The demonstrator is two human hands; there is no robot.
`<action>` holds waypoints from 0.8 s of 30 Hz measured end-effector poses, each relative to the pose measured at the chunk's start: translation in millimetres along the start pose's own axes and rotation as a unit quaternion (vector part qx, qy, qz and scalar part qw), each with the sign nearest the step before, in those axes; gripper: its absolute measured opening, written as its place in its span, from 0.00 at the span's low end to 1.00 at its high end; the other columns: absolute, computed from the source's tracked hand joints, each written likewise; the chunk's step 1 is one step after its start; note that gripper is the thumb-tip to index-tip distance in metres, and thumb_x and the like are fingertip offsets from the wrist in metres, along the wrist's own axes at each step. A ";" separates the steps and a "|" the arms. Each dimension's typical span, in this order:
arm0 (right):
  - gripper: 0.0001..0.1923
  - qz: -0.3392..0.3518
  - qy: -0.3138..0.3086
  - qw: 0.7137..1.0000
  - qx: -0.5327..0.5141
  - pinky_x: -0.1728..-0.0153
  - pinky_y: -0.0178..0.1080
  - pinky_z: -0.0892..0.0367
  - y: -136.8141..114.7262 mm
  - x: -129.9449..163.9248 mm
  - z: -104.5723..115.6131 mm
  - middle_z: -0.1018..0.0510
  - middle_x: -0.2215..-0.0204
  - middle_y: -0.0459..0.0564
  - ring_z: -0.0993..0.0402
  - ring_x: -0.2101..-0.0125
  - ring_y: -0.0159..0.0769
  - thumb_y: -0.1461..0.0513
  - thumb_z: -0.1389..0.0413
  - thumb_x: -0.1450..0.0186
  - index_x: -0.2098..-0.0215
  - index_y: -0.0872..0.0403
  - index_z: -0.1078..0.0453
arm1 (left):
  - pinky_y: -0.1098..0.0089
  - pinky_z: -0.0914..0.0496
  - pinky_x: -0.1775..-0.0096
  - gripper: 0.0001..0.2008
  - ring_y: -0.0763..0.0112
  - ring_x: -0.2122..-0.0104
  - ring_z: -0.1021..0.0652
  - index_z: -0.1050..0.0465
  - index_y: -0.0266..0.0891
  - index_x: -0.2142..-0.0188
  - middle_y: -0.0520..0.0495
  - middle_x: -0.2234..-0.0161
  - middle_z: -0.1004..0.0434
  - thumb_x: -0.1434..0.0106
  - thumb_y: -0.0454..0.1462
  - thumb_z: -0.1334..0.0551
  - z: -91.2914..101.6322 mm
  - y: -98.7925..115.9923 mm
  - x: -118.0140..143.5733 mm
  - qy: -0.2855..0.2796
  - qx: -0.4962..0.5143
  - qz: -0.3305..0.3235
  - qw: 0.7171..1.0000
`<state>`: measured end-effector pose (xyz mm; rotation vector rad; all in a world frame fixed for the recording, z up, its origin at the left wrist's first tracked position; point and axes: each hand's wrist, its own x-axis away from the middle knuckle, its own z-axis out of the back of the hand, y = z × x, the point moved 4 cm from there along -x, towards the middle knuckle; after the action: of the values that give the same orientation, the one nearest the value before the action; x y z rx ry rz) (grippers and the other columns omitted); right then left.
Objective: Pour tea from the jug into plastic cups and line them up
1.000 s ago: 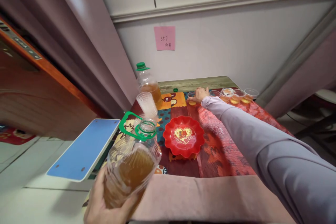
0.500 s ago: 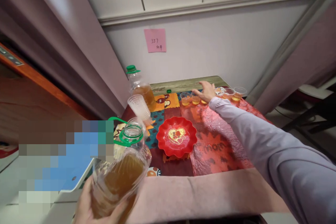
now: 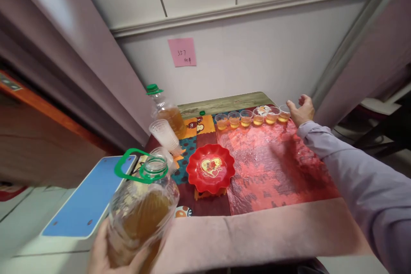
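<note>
My left hand (image 3: 123,261) is wrapped round the lower part of a clear plastic jug (image 3: 141,218) with a green ring handle. The jug is uncapped, leans slightly, and holds brown-amber liquid. My right hand (image 3: 302,111) is at the far right of the table, fingers apart, with nothing in it. It is beside the rightmost clear plastic cup (image 3: 284,115); whether a fingertip touches the rim I cannot tell. Several cups with a little amber liquid stand in a row, among them the leftmost cup (image 3: 221,122).
A red scalloped plate (image 3: 192,171) sits mid-table. Behind the held jug are a tilted stack of plastic cups (image 3: 165,135) and a second, capped jug (image 3: 170,117). A green cap (image 3: 202,112) lies near the back. A blue stool (image 3: 90,197) stands at the left.
My right hand has moved right along the row of cups, from the left half to its right end. My left hand still holds the jug in nearly the same place.
</note>
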<state>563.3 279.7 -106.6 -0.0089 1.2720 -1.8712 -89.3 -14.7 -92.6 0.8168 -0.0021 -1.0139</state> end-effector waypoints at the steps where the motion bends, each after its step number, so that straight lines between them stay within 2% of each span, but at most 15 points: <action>1: 0.36 0.016 -0.012 1.000 -0.018 0.41 0.66 0.33 -9.6 5.2 -4.4 0.25 0.39 0.58 0.27 0.39 0.58 0.38 0.47 0.36 0.34 0.42 0.37 | 0.41 0.34 0.36 0.60 0.38 0.43 0.23 0.35 0.40 0.33 0.35 0.39 0.25 0.58 0.70 0.34 1.4 4.7 0.5 0.000 0.002 -0.003 1.000; 3: 0.32 0.049 -0.052 0.994 -0.077 0.43 0.63 0.30 -36.2 20.1 -15.5 0.23 0.41 0.60 0.24 0.42 0.58 0.40 0.45 0.36 0.39 0.44 0.32 | 0.44 0.33 0.37 0.61 0.39 0.43 0.23 0.34 0.39 0.34 0.34 0.40 0.25 0.60 0.70 0.33 4.5 11.9 2.0 0.015 0.005 -0.016 1.000; 6: 0.26 0.098 -0.152 0.967 -0.180 0.47 0.57 0.25 -86.9 57.2 -34.0 0.18 0.50 0.64 0.19 0.50 0.56 0.44 0.41 0.37 0.48 0.51 0.25 | 0.48 0.31 0.38 0.55 0.43 0.45 0.21 0.34 0.40 0.35 0.34 0.41 0.23 0.56 0.67 0.31 5.7 17.5 5.5 0.014 0.019 -0.048 0.999; 8: 0.23 0.136 -0.214 0.943 -0.218 0.50 0.54 0.23 -123.0 91.7 -42.2 0.15 0.55 0.60 0.17 0.55 0.51 0.46 0.39 0.37 0.51 0.51 0.24 | 0.49 0.30 0.38 0.53 0.44 0.43 0.22 0.34 0.38 0.35 0.33 0.41 0.24 0.54 0.65 0.30 6.2 19.2 8.5 0.020 0.023 -0.076 0.997; 10: 0.22 0.193 -0.263 0.917 -0.229 0.52 0.50 0.22 -159.8 130.9 -45.2 0.15 0.56 0.55 0.16 0.58 0.46 0.49 0.38 0.36 0.49 0.50 0.24 | 0.49 0.31 0.38 0.52 0.44 0.42 0.23 0.35 0.37 0.35 0.32 0.40 0.25 0.52 0.63 0.30 6.7 18.2 11.4 0.033 0.032 -0.092 0.995; 12: 0.18 0.270 -0.309 0.886 -0.216 0.54 0.46 0.23 -197.0 171.5 -45.2 0.15 0.57 0.53 0.17 0.60 0.43 0.52 0.40 0.33 0.49 0.51 0.23 | 0.51 0.30 0.39 0.52 0.46 0.42 0.23 0.34 0.36 0.35 0.32 0.41 0.24 0.52 0.62 0.29 6.5 15.4 13.9 0.043 0.047 -0.104 0.993; 15: 0.09 0.373 -0.373 0.834 -0.164 0.54 0.41 0.26 -248.0 229.6 -47.1 0.15 0.60 0.50 0.19 0.60 0.39 0.58 0.41 0.30 0.57 0.50 0.20 | 0.51 0.30 0.39 0.50 0.47 0.42 0.23 0.34 0.36 0.35 0.32 0.41 0.24 0.51 0.59 0.27 5.5 7.4 16.3 0.049 0.078 -0.108 0.990; 17: 0.08 0.420 -0.414 0.796 -0.136 0.53 0.38 0.29 -276.3 264.9 -52.3 0.15 0.60 0.49 0.19 0.59 0.38 0.60 0.42 0.29 0.59 0.50 0.19 | 0.51 0.30 0.39 0.50 0.47 0.42 0.23 0.35 0.37 0.35 0.33 0.40 0.25 0.51 0.58 0.26 5.0 0.9 17.0 0.051 0.104 -0.102 0.988; 19: 0.09 0.460 -0.441 0.763 -0.109 0.52 0.37 0.30 -299.1 296.1 -60.4 0.16 0.57 0.49 0.19 0.57 0.38 0.61 0.42 0.28 0.56 0.50 0.19 | 0.52 0.30 0.38 0.49 0.48 0.41 0.23 0.36 0.38 0.35 0.34 0.41 0.24 0.51 0.57 0.26 4.6 -4.1 17.5 0.053 0.122 -0.096 0.986; 21: 0.11 0.483 -0.449 0.748 -0.068 0.52 0.37 0.30 -316.1 320.3 -71.3 0.18 0.51 0.51 0.20 0.54 0.40 0.60 0.42 0.28 0.49 0.51 0.21 | 0.52 0.29 0.38 0.49 0.49 0.41 0.23 0.35 0.38 0.35 0.34 0.41 0.24 0.51 0.56 0.25 4.2 -6.5 18.1 0.053 0.136 -0.092 0.985; 24: 0.18 0.489 -0.452 0.746 0.012 0.52 0.39 0.29 -332.6 340.6 -91.0 0.22 0.44 0.56 0.20 0.52 0.43 0.61 0.42 0.28 0.40 0.52 0.27 | 0.51 0.29 0.39 0.49 0.48 0.42 0.23 0.35 0.37 0.35 0.34 0.41 0.24 0.51 0.56 0.25 4.7 -5.8 19.6 0.059 0.152 -0.097 0.982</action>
<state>95.5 170.6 -41.8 -0.1787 0.3714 -0.7305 -84.5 -33.9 -99.8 1.1732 0.0239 -1.1641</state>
